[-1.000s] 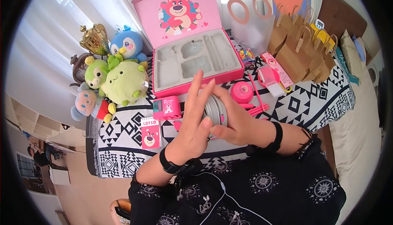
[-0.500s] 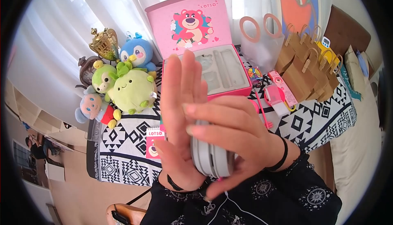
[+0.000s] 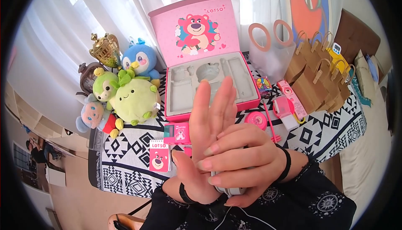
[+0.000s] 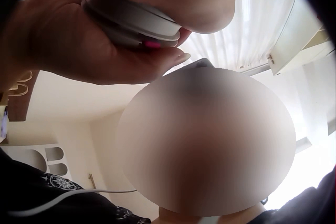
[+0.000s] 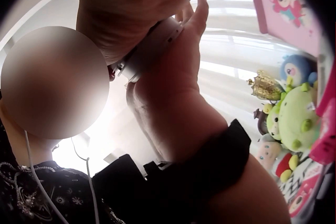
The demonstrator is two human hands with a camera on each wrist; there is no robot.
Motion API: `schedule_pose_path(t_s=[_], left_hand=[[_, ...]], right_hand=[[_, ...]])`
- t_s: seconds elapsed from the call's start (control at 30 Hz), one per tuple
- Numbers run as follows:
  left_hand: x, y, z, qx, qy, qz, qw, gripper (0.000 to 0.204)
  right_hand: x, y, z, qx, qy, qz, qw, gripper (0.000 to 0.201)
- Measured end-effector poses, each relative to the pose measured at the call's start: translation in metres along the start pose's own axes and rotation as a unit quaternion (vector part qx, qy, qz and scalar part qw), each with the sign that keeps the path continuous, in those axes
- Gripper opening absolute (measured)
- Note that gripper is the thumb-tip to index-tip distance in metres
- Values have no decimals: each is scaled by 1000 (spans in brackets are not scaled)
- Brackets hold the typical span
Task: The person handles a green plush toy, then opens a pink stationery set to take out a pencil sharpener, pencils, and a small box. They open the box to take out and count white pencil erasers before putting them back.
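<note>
In the head view my left hand [image 3: 205, 142] is raised with its fingers straight and its thumb apart. My right hand [image 3: 251, 163] curls round a grey round object [image 3: 229, 190] and holds it against the heel of the left palm; its fingers cover most of it. The left wrist view shows the layered grey rims of the object [image 4: 134, 20], with a small pink spot, between the right hand [image 4: 79, 40] and the left palm. From the right wrist view, the object [image 5: 149, 50] lies along the base of the left hand [image 5: 173, 74].
An open pink box [image 3: 171, 100] with a grey moulded insert stands behind the hands. Plush toys [image 3: 136, 100] sit at the left, near a notepad [image 3: 159, 158] and a pink cube-like item [image 3: 179, 133]. Paper bags [image 3: 314, 79], a round pink item [image 3: 256, 120] and a pink pack [image 3: 292, 98] are at the right.
The grey object has gone from between both palms to low against the left palm's heel, and the right fingers now cover more of it. The head view has shifted.
</note>
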State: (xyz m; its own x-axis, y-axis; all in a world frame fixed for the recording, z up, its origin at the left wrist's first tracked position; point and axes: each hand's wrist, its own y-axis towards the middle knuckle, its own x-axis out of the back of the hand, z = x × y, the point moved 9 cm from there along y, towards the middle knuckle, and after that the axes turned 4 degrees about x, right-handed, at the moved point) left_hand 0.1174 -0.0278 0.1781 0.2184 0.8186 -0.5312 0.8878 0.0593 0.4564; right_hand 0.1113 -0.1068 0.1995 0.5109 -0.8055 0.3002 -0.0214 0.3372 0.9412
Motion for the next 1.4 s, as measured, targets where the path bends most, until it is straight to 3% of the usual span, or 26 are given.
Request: schedule_pose_path(t_s=[0.23, 0.33, 0.4, 0.43, 0.7, 0.77, 0.97, 1.2, 1.3, 1.4], left_hand=[[-5, -8, -7, -65, 12, 33, 997, 104], [-9, -9, -5, -35, 59, -14, 998, 104], [-7, -13, -12, -133, -11, -77, 988, 101], [-6, -15, -11, -133, -11, -78, 988, 101], [-7, -18, -22, -213, 141, -45, 966, 102], [-2, -25, -32, -231, 178, -36, 956, 103], [-2, -27, -42, -285, 288, -5, 914, 105], [-9, -19, -38, -338, 406, 33, 848, 109], [-9, 2, -36, -360, 454, 50, 813, 110], [-8, -10, -38, -379, 501, 67, 775, 112]], right_hand=[[0, -1, 4, 16, 32, -12, 999, 34], [1, 0, 5, 16, 62, -41, 997, 32], [2, 0, 5, 12, 83, -66, 994, 30], [2, -1, 5, 11, 94, -75, 993, 30], [0, -8, 1, -28, 108, -108, 988, 30], [0, -13, -1, -43, 69, -138, 987, 38], [1, -15, -12, -80, 83, -161, 980, 47], [5, -21, -28, -147, 105, -141, 973, 42], [3, -20, -37, -162, 120, -132, 970, 50], [1, -15, -40, -199, 140, -125, 962, 59]])
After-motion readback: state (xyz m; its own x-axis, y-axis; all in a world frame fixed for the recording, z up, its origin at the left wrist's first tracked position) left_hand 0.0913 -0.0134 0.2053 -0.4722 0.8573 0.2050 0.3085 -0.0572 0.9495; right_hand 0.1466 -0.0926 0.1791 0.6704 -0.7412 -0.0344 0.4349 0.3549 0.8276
